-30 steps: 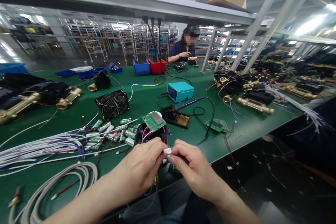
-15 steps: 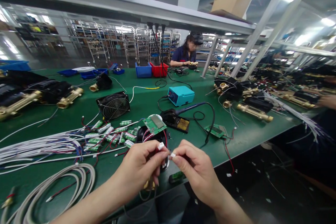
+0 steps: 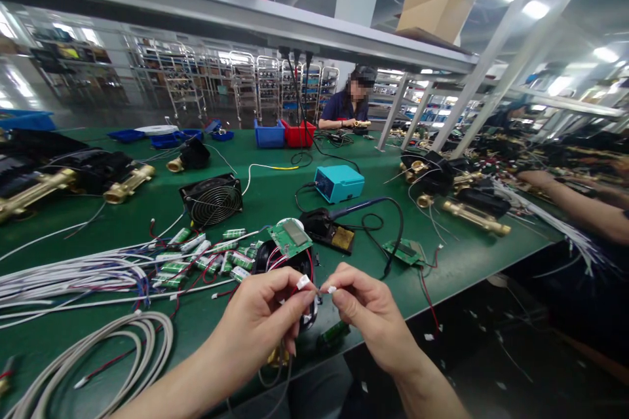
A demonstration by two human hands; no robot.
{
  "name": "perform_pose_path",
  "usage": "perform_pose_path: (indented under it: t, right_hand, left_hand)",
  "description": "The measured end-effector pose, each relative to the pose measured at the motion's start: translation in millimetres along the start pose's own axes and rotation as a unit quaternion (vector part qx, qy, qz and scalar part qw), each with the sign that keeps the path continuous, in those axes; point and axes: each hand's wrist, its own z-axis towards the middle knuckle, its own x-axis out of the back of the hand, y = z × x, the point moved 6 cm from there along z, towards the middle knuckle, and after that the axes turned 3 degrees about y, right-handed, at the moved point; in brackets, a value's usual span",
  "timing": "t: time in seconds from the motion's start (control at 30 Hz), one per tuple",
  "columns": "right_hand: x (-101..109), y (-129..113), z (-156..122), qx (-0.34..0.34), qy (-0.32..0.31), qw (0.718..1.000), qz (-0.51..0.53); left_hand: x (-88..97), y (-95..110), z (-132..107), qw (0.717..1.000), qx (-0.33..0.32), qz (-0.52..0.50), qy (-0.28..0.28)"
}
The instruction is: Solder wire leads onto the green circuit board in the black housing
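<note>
While left hand (image 3: 265,321) pinches white connector (image 3: 303,282), right hand (image 3: 366,311) pinches second plug (image 3: 331,289).

Left hand: the left hand (image 3: 268,314) pinches a small white connector (image 3: 303,281) between thumb and forefinger, red wires running back from it.
Right hand: the right hand (image 3: 366,311) pinches a second white plug (image 3: 331,289), tip facing the first; the two are just apart.
Behind the hands: a black housing (image 3: 275,255) with a green circuit board (image 3: 290,236) tilted on top.
Table: green table (image 3: 147,209); green batteries (image 3: 206,255) scattered left of the housing, white cables (image 3: 63,275) beyond them.
Middle: black fan (image 3: 211,196), teal soldering station (image 3: 339,182), soldering iron stand (image 3: 327,228).
Far side: a seated person (image 3: 350,108) behind blue and red bins (image 3: 285,133).
Right edge: another person's forearm (image 3: 574,203) over brass fittings (image 3: 474,213).
</note>
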Motion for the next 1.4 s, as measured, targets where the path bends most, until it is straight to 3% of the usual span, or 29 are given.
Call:
perform_pose_path:
  t: [0.23, 0.3, 0.4, 0.5, 0.57, 0.73, 0.83, 0.93, 1.03, 1.13, 1.23, 1.4]
  right_hand:
    - [2, 12, 2, -0.037, 0.006, 0.997, 0.063]
    - [4, 10, 2, -0.049, 0.017, 0.998, 0.043]
    - [13, -1, 4, -0.066, 0.058, 0.996, -0.002]
    - [28, -28, 18, -0.029, 0.111, 0.992, -0.052]
    - [27, -52, 39, 0.012, 0.097, 0.991, -0.093]
    - [2, -117, 100, 0.163, 0.104, 0.969, -0.155]
    - [-19, -130, 140, 0.2, 0.086, 0.964, -0.154]
    - [-42, -110, 179, 0.175, 0.023, 0.969, -0.175]
    - [-70, -64, 212, 0.129, -0.086, 0.948, -0.279]
    - [-93, -13, 232, 0.095, -0.197, 0.894, -0.392]
    - [-107, 21, 243, 0.071, -0.269, 0.85, -0.447]
    - [-144, 32, 241, 0.072, -0.356, 0.767, -0.529]
  left_hand:
    - [0.3, -9, -1, 1.0, -0.012, 0.019, -0.01]
    - [2.3, -3, -4, 0.997, -0.064, 0.034, -0.004]
    - [5.6, 17, -13, 0.975, -0.21, 0.071, 0.015]
    - [9.2, 34, -20, 0.936, -0.332, 0.11, 0.036]
    - [13.6, 40, -21, 0.913, -0.384, 0.131, 0.05]
    - [38.4, 34, -20, 0.878, -0.444, 0.112, 0.14]
    - [53.0, 29, -21, 0.867, -0.45, 0.091, 0.194]
    - [58.4, 26, -21, 0.864, -0.458, 0.082, 0.191]
    - [59.1, 23, -20, 0.858, -0.479, 0.072, 0.173]
    - [59.1, 11, -13, 0.863, -0.471, 0.064, 0.171]
    - [52.5, -2, -5, 0.881, -0.447, 0.077, 0.137]
    - [44.9, -8, -1, 0.899, -0.428, 0.056, 0.077]
